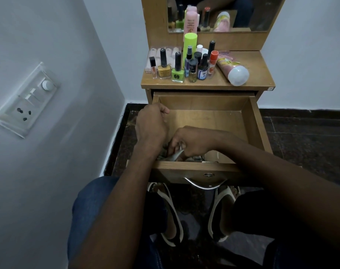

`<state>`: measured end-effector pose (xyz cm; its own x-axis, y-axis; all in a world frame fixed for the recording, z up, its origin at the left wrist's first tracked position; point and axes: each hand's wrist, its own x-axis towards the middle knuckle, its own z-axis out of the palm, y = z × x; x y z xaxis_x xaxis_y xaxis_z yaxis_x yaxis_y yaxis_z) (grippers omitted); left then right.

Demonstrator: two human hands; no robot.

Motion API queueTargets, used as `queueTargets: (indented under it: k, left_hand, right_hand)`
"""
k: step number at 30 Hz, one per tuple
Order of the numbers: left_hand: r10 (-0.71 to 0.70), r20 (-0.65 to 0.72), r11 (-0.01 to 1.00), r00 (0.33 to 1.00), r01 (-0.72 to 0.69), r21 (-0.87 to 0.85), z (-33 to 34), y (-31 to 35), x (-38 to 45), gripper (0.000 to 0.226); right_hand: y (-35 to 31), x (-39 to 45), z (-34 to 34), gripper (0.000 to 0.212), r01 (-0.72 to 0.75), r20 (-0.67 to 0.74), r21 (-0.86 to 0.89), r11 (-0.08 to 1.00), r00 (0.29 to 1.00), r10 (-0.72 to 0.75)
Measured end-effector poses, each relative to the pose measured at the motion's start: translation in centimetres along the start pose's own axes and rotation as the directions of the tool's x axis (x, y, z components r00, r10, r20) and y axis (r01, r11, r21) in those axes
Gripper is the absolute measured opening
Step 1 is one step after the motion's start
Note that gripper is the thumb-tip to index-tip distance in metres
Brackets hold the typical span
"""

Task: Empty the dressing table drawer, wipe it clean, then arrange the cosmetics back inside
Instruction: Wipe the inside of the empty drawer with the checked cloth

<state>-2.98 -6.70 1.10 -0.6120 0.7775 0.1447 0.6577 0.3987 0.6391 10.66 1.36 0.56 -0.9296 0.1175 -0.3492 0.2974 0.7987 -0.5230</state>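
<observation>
Drawer (256,121): pulled out of the dressing table, wooden — its floor bare across the back and right.
Left hand (150,124): at the drawer's left wall, fingers curled over the edge; grip closed on the wall.
Right hand (192,142): reaches across into the near left corner of the drawer; grip pinching a pale cloth (176,155), fingers pressed together on it.
Cloth: crumpled against the drawer's front wall, partly hidden under the hand.
Bench (256,74): the table top above the drawer carries the cosmetics.
Cosmetics: a cluster of small bottles stands at the left and middle — yellow polish (163,69), green polish (178,74), a tall lime tube (190,42) behind.
Pink tube (232,68): lies on its side at the right of the cluster, white cap toward the bench's front edge.
Mirror (242,14): behind, reflecting the bottles.
</observation>
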Motion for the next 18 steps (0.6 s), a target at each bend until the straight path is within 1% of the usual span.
queueTargets:
  k: [1,2,4,5,6,7,9,10,11,12,14,15,16,17,18]
  left_hand:
    - [0.005,-0.002,1.000,1.000,-0.005,0.005,0.1,0.1,0.0,0.038]
    - [0.011,0.000,1.000,1.000,-0.011,0.014,0.2,0.2,-0.1,0.038]
    - [0.024,0.020,0.999,1.000,-0.025,0.035,0.2,0.6,-0.4,0.038]
    - [0.030,0.030,0.998,0.999,-0.032,0.049,0.2,0.8,-0.5,0.037]
    - [0.036,0.036,0.997,0.999,-0.038,0.065,0.2,1.0,-0.6,0.037]
    - [0.042,0.039,0.996,0.998,-0.045,0.080,0.3,1.2,-0.7,0.036]
    - [0.061,0.043,0.993,0.997,-0.065,0.097,0.4,1.5,-0.9,0.034]
    - [0.068,0.044,0.993,0.997,-0.072,0.098,0.4,1.6,-0.9,0.033]
    - [0.070,0.044,0.992,0.997,-0.074,0.100,0.4,1.7,-1.0,0.033]
    - [0.069,0.043,0.992,0.997,-0.073,0.101,0.4,1.8,-1.0,0.033]
    - [0.072,0.043,0.992,0.996,-0.076,0.104,0.4,1.8,-1.0,0.032]
    - [0.074,0.046,0.991,0.996,-0.078,0.108,0.4,1.8,-1.1,0.032]
    - [0.076,0.052,0.990,0.996,-0.082,0.112,0.4,1.9,-1.1,0.032]
    - [0.080,0.058,0.990,0.995,-0.086,0.111,0.5,1.9,-1.1,0.032]
    - [0.085,0.064,0.990,0.994,-0.091,0.106,0.6,1.9,-1.1,0.032]
  right_hand:
    - [0.6,-0.1,-0.5,0.030,-0.021,-0.038,-0.018,1.000,0.999,0.020]
    - [1.4,-0.3,-1.1,0.029,-0.057,-0.109,-0.059,0.997,0.993,0.051]
    - [2.8,-0.9,-2.3,0.031,-0.174,-0.263,-0.133,0.976,0.955,0.135]
    - [3.2,-1.3,-2.5,0.032,-0.219,-0.295,-0.145,0.965,0.940,0.169]
    - [3.2,-1.6,-2.5,0.032,-0.235,-0.272,-0.145,0.961,0.943,0.190]
    - [2.8,-1.9,-2.3,0.033,-0.219,-0.202,-0.127,0.967,0.960,0.191]
    - [1.7,-2.4,-1.8,0.032,-0.164,-0.015,-0.029,0.986,0.986,0.164]
    - [1.5,-2.7,-1.7,0.031,-0.151,0.038,0.016,0.988,0.988,0.150]
    - [1.8,-2.8,-1.9,0.031,-0.156,0.030,0.035,0.987,0.987,0.155]
    - [2.5,-2.9,-2.3,0.030,-0.174,-0.030,0.037,0.984,0.984,0.175]
    - [4.1,-3.0,-3.2,0.029,-0.240,-0.215,0.002,0.971,0.948,0.235]
    - [4.5,-3.0,-3.3,0.028,-0.275,-0.277,-0.011,0.961,0.925,0.261]
    - [4.5,-3.1,-3.2,0.028,-0.291,-0.288,-0.026,0.957,0.918,0.271]
    - [4.1,-3.2,-3.0,0.029,-0.279,-0.239,-0.033,0.960,0.935,0.264]
    - [3.5,-3.3,-2.6,0.029,-0.253,-0.150,-0.028,0.967,0.957,0.247]
